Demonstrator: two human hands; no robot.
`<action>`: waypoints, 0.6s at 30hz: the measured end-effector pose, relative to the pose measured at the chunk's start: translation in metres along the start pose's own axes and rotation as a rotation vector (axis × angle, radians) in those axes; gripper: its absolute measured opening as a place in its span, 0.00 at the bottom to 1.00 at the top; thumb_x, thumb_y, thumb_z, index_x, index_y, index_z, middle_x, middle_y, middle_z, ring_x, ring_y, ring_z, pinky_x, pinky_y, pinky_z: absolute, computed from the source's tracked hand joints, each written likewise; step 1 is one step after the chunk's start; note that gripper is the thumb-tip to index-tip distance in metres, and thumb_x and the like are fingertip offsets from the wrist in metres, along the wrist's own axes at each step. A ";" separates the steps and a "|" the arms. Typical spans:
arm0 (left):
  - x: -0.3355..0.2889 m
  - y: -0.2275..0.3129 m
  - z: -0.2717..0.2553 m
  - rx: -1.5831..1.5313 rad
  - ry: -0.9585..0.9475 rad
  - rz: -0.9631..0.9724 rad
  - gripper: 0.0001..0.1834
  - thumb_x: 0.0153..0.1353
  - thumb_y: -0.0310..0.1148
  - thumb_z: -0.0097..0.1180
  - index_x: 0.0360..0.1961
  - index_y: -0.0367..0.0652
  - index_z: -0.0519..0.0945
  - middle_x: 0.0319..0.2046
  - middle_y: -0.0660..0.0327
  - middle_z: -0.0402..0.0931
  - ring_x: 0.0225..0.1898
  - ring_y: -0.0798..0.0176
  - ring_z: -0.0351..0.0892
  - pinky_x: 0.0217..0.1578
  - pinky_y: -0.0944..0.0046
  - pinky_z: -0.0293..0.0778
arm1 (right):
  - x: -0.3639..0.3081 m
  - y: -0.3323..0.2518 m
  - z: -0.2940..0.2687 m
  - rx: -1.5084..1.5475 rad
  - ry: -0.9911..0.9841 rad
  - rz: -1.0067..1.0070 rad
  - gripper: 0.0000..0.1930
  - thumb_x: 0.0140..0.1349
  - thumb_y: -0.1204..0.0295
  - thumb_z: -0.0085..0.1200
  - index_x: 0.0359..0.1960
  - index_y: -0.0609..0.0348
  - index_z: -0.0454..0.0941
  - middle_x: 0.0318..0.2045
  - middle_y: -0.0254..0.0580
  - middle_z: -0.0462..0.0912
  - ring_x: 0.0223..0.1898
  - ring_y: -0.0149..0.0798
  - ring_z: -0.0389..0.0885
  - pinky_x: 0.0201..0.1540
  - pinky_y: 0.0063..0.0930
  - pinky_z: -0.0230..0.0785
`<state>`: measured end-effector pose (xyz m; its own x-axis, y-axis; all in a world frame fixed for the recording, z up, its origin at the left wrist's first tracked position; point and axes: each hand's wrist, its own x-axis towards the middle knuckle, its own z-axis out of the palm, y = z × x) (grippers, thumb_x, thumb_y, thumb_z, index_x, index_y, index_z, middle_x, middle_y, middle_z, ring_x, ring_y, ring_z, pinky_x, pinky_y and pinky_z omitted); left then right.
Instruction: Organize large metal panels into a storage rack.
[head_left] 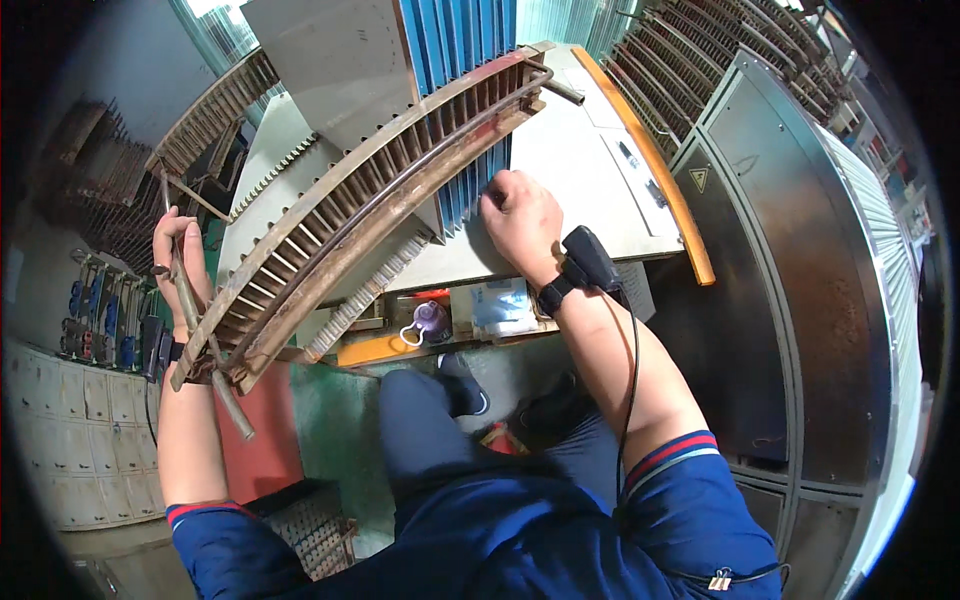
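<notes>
A long slotted metal rack (pixel 345 215), worn and brownish, with a row of thin cross slats, runs slantwise in front of me from lower left to upper right. My left hand (pixel 187 262) is at its near left end, its fingers curled round a thin metal bar (pixel 182 285) of the rack's frame. My right hand (pixel 522 218) is closed just right of the blue slatted sheets (pixel 470 45), below the rack's far end. What its curled fingers hold, if anything, is hidden. A grey flat panel (pixel 335 55) stands beside the blue sheets.
Under the white table (pixel 560 130) lies a shelf with a purple cup (pixel 431 322) and a pale packet (pixel 503 306). An orange strip (pixel 650 165) edges the table's right side. A metal cabinet (pixel 760 240) stands at right, lockers (pixel 85 430) at left.
</notes>
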<state>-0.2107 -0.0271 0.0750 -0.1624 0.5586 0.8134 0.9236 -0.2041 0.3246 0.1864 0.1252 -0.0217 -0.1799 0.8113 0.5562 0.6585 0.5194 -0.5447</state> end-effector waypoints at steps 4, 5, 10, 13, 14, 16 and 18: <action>0.001 -0.002 0.000 0.019 0.019 -0.004 0.06 0.68 0.28 0.52 0.42 0.36 0.76 0.51 0.50 0.73 0.60 0.53 0.69 0.58 0.56 0.64 | 0.000 0.000 -0.001 0.059 -0.020 -0.057 0.07 0.57 0.67 0.58 0.29 0.55 0.76 0.32 0.46 0.81 0.38 0.53 0.81 0.39 0.47 0.74; 0.001 -0.002 0.000 0.008 0.013 0.005 0.06 0.68 0.28 0.52 0.42 0.36 0.76 0.51 0.50 0.73 0.61 0.53 0.69 0.59 0.56 0.64 | -0.001 0.000 -0.001 0.071 -0.018 -0.050 0.07 0.58 0.67 0.58 0.30 0.56 0.77 0.32 0.46 0.81 0.38 0.53 0.81 0.39 0.47 0.74; 0.000 -0.006 -0.001 0.049 -0.017 0.051 0.06 0.68 0.28 0.52 0.43 0.37 0.76 0.53 0.50 0.72 0.57 0.56 0.71 0.57 0.58 0.65 | -0.002 0.008 -0.009 0.052 -0.168 -0.019 0.07 0.59 0.66 0.58 0.34 0.55 0.80 0.31 0.49 0.84 0.37 0.55 0.83 0.40 0.46 0.75; -0.003 -0.009 -0.004 -0.052 -0.012 -0.034 0.06 0.69 0.28 0.52 0.43 0.37 0.76 0.54 0.51 0.71 0.49 0.62 0.72 0.54 0.62 0.66 | -0.003 0.006 -0.013 0.207 -0.111 0.136 0.09 0.62 0.67 0.56 0.37 0.57 0.83 0.32 0.52 0.85 0.36 0.53 0.84 0.40 0.40 0.76; -0.001 -0.009 -0.004 -0.045 -0.006 -0.007 0.07 0.69 0.28 0.53 0.43 0.37 0.76 0.55 0.51 0.70 0.46 0.65 0.72 0.53 0.63 0.67 | -0.003 0.008 -0.012 0.208 -0.038 0.157 0.09 0.62 0.67 0.56 0.38 0.58 0.83 0.32 0.52 0.85 0.36 0.53 0.85 0.40 0.39 0.77; 0.000 -0.008 -0.004 -0.040 -0.007 0.023 0.07 0.68 0.28 0.53 0.44 0.37 0.76 0.56 0.51 0.70 0.43 0.67 0.71 0.52 0.64 0.67 | -0.002 0.011 -0.007 0.172 0.047 0.125 0.09 0.62 0.67 0.56 0.39 0.57 0.83 0.33 0.52 0.85 0.36 0.53 0.85 0.41 0.39 0.77; -0.001 -0.005 0.002 -0.068 0.012 0.014 0.07 0.69 0.28 0.53 0.44 0.37 0.76 0.56 0.50 0.70 0.44 0.68 0.71 0.52 0.64 0.67 | 0.000 0.016 -0.005 0.134 0.031 0.138 0.08 0.62 0.66 0.56 0.38 0.56 0.82 0.32 0.53 0.85 0.36 0.55 0.84 0.41 0.43 0.76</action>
<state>-0.2149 -0.0251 0.0719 -0.1543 0.5458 0.8236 0.8999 -0.2665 0.3452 0.2005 0.1322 -0.0269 -0.0705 0.8699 0.4882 0.5716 0.4364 -0.6949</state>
